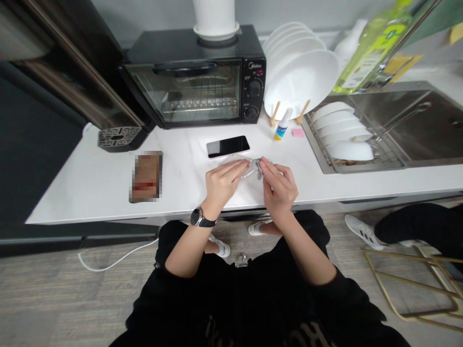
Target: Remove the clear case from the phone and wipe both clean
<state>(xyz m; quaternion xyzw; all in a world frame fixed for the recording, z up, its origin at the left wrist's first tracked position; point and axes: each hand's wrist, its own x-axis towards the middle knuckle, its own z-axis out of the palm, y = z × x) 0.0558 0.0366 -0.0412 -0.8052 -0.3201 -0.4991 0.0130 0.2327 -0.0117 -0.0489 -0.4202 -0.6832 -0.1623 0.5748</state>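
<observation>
Clear plastic wrapping (pixel 249 169), small and crumpled, lies on the white counter (pixel 90 185) near its front edge, and both hands of the person are on it. What is inside the wrapping, I cannot tell, because it is transparent and mostly covered. Left hand (pixel 222 182) has a dark wristwatch (pixel 198 218) on the wrist; its fingers are stretched almost flat and close together, and they press on the left part of the wrapping. Right hand (pixel 278 185) has the fingers bent, and the thumb and the first fingers pinch the right end of the wrapping between their tips. Just behind the hands a black phone (pixel 227 146) lies flat with the dark screen up. Further behind stands a black toaster oven (pixel 193 77) with its glass door closed, and a white pot (pixel 215 18) stands on top of it. To the right of the oven, white plates (pixel 300 72) stand in a wooden rack, and a small spray bottle (pixel 282 126) is just in front of them. More white dishes (pixel 343 132) lie in a wire basket by the steel sink (pixel 415 125). A blurred brown object (pixel 145 176) lies on the counter well to the left of the hands. On the floor at the right, a leg and a white shoe (pixel 360 230) of another person are visible.
</observation>
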